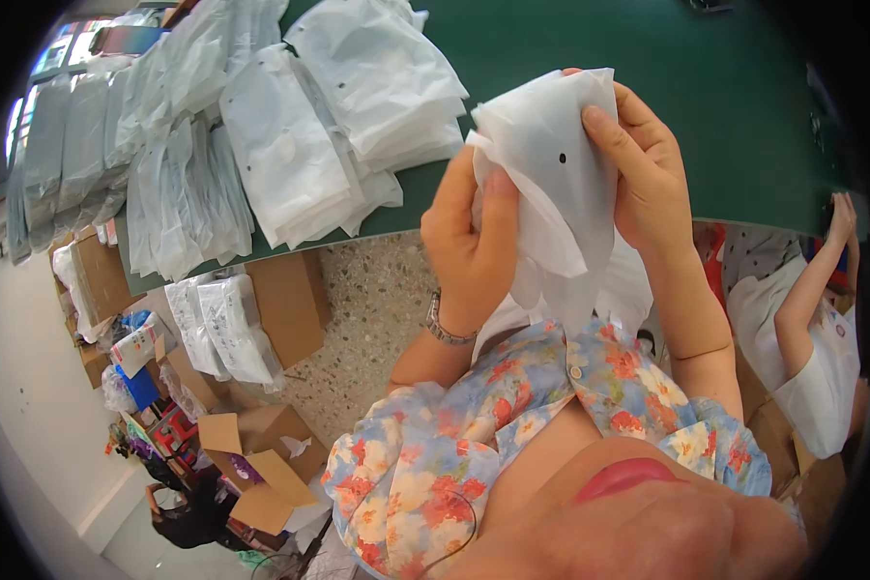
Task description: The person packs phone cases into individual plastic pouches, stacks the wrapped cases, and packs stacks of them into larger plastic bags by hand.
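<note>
We hold the white plastic bag (551, 164) above the near edge of the green table (648, 58). Left hand (469, 242) pinches its side; right hand (643, 169) clamps the top. Keep both grips firm and the film taut.

Stacks of white bagged garments (290, 155) are crowding the left half of the green surface (725, 116), leaving no bare room there. The right half of the surface is lying bare, giving open passage beyond the raised white bag (551, 164) that both hands are holding up. Below the edge, cardboard boxes (261, 454) are blocking the floor (367, 319) on the left, and another person's arm (812, 280) is reaching in at the right.
</note>
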A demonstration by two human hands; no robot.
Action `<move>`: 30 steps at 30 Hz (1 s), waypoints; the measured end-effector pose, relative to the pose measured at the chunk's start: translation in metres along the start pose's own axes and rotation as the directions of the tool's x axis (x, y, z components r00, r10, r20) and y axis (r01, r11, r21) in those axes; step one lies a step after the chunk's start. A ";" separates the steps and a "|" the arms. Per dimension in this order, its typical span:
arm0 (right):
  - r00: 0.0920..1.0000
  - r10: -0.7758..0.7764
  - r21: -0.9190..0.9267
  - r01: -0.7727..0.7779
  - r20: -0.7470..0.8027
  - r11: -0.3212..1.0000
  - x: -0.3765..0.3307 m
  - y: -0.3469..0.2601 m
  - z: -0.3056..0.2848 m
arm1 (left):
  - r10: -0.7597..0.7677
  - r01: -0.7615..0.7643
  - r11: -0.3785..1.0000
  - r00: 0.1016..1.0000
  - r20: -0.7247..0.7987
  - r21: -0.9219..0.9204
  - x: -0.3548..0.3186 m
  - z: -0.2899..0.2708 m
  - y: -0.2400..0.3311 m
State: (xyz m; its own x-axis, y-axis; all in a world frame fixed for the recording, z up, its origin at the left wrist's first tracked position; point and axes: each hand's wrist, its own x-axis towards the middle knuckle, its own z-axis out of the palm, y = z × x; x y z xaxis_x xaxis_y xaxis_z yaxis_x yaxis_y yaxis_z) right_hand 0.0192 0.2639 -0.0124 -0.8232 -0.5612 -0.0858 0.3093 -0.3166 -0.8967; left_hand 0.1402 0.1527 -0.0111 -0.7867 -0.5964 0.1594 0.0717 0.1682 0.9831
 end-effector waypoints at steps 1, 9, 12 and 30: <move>0.995 0.099 0.049 -0.099 0.002 0.994 -0.008 0.005 -0.005 | -0.102 0.106 0.985 0.994 0.043 -0.133 -0.002 0.000 -0.005; 0.798 0.595 0.060 -0.592 -0.098 0.804 -0.101 0.020 -0.031 | -0.421 0.524 0.805 0.835 0.353 -0.279 -0.055 -0.003 -0.035; 0.799 0.595 0.049 -0.593 -0.081 0.804 -0.116 0.018 -0.028 | -0.487 0.599 0.700 0.798 0.354 -0.389 -0.056 -0.002 -0.033; 0.987 0.148 -0.237 -0.160 -0.070 0.958 -0.094 0.024 -0.016 | -0.349 0.395 0.827 0.919 0.186 -0.400 -0.023 0.010 -0.031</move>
State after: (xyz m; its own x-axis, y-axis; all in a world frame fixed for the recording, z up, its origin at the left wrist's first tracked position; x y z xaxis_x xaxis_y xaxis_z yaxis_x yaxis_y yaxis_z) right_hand 0.0958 0.3213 -0.0331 -0.7998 -0.5468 -0.2475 0.3153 -0.0320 -0.9484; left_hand 0.1493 0.1690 -0.0461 -0.8614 -0.4610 -0.2132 -0.0059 -0.4106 0.9118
